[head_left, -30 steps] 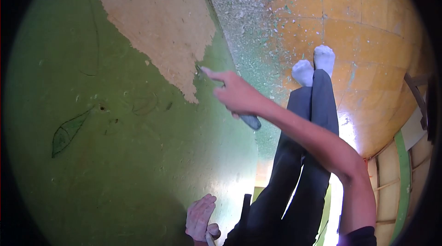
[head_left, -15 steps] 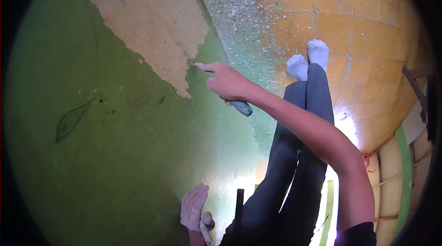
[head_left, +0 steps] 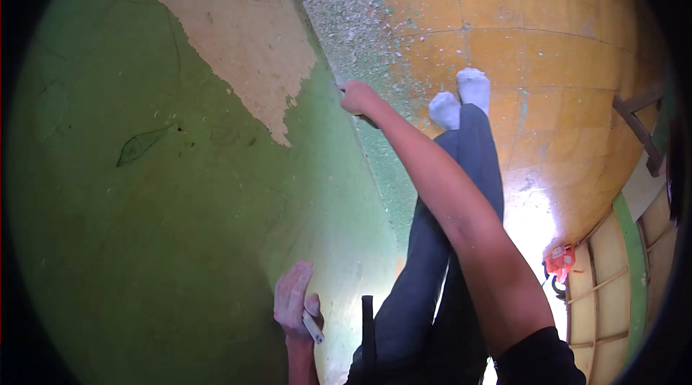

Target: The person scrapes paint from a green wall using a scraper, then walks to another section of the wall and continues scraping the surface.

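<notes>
A green wall [head_left: 216, 241] fills the left side, with a bare beige patch [head_left: 245, 32] where the paint is gone. My right hand [head_left: 358, 99] is closed on a scraper, near the wall's lower edge and right of the patch. Most of the scraper is hidden by my fingers; a dark bit of it shows at the fingertips. Lower down, my left hand [head_left: 292, 298] is near the green surface, its fingers stretched together. Between its thumb and palm it holds a pale stick-like handle [head_left: 313, 327], whose other end is hidden.
Paint flakes and dust [head_left: 339, 17] lie along the wall's foot on the orange tiled floor [head_left: 497, 60]. My legs [head_left: 422, 241] and white-socked feet [head_left: 472, 86] extend beside them. A red object [head_left: 559, 261] and a dark wooden frame [head_left: 638, 133] are at the right.
My right hand has moved away from the patch's ragged edge, right and slightly up, toward the wall's foot. My left hand keeps its handle. The view has shifted a little.
</notes>
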A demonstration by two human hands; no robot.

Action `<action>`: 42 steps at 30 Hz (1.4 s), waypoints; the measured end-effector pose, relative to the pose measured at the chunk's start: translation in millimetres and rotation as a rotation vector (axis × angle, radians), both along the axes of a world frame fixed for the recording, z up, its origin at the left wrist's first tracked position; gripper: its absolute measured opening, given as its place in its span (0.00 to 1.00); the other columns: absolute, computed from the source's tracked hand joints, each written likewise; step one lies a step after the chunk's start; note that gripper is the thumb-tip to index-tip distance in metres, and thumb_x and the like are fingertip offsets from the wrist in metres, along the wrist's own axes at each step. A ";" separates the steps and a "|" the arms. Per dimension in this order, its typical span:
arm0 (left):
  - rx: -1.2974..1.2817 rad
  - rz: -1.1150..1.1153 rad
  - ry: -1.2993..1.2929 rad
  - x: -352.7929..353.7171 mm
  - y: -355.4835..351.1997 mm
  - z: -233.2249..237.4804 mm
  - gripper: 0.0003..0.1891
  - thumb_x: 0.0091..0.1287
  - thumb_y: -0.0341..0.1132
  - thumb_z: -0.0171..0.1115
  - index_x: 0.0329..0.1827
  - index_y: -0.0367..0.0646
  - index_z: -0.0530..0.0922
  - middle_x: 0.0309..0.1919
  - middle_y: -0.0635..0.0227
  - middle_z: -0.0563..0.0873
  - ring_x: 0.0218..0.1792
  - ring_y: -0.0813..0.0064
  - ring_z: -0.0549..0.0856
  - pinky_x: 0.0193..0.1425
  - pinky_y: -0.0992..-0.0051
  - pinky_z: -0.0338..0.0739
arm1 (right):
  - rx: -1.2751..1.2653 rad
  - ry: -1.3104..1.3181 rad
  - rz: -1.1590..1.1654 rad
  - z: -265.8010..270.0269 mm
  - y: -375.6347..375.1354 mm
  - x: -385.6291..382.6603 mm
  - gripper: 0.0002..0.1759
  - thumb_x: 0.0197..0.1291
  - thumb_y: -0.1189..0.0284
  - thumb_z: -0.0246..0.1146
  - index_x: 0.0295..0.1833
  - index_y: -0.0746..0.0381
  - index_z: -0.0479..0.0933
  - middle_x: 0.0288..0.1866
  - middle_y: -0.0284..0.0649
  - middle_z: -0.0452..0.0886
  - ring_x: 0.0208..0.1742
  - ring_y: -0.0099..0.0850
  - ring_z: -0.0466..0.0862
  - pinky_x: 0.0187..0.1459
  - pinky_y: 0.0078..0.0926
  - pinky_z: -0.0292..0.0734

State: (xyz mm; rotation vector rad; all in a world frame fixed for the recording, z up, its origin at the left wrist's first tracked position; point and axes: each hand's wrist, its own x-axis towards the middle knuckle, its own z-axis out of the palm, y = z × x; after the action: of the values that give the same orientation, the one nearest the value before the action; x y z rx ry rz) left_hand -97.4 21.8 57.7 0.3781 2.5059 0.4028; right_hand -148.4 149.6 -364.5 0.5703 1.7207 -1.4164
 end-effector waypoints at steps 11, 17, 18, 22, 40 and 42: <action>0.066 0.015 -0.084 16.0 -14.7 -4.5 0.11 0.73 0.32 0.56 0.51 0.36 0.81 0.44 0.49 0.86 0.46 0.47 0.85 0.51 0.56 0.79 | 0.602 -0.042 0.021 194.2 329.4 275.4 0.42 0.54 0.74 0.55 0.79 0.46 0.62 0.46 0.65 0.82 0.45 0.60 0.82 0.48 0.53 0.77; 0.103 0.250 -0.037 68.7 -35.1 18.3 0.12 0.73 0.36 0.55 0.47 0.40 0.83 0.40 0.46 0.86 0.40 0.43 0.84 0.44 0.56 0.79 | 0.416 -0.526 0.042 453.9 399.3 486.8 0.35 0.59 0.79 0.63 0.74 0.56 0.66 0.51 0.51 0.85 0.38 0.37 0.87 0.33 0.36 0.84; 0.085 0.340 -0.048 82.0 -30.9 30.8 0.13 0.74 0.38 0.55 0.45 0.39 0.83 0.37 0.46 0.86 0.38 0.43 0.84 0.43 0.56 0.78 | 0.362 -0.490 0.006 447.5 411.2 586.2 0.35 0.58 0.79 0.66 0.72 0.56 0.68 0.53 0.46 0.85 0.36 0.35 0.87 0.32 0.35 0.85; 0.192 0.630 -0.105 169.6 -20.9 44.1 0.19 0.74 0.45 0.55 0.39 0.38 0.85 0.29 0.48 0.86 0.33 0.48 0.87 0.38 0.58 0.79 | 0.170 -0.849 0.007 566.6 383.8 621.3 0.31 0.57 0.66 0.72 0.66 0.56 0.73 0.37 0.41 0.86 0.28 0.32 0.86 0.30 0.35 0.81; 0.267 1.315 -0.066 117.3 117.9 58.1 0.25 0.72 0.54 0.59 0.33 0.36 0.84 0.23 0.63 0.87 0.25 0.72 0.87 0.33 0.70 0.81 | 0.414 -0.379 -0.083 559.4 648.8 377.3 0.22 0.63 0.57 0.64 0.29 0.67 0.84 0.26 0.46 0.85 0.26 0.36 0.87 0.29 0.38 0.80; 0.223 1.346 -0.103 111.3 165.9 58.6 0.30 0.69 0.60 0.56 0.35 0.38 0.87 0.29 0.54 0.90 0.38 0.55 0.90 0.47 0.57 0.81 | 0.539 -0.331 -0.098 563.0 718.7 300.8 0.23 0.65 0.57 0.63 0.26 0.66 0.81 0.22 0.44 0.83 0.17 0.34 0.81 0.21 0.39 0.75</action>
State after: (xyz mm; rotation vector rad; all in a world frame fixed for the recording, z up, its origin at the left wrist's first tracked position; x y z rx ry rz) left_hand 13.8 187.7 116.3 -1.2898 2.2463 1.1341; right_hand 152.4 868.3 198.4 1.1255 1.8110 -0.8438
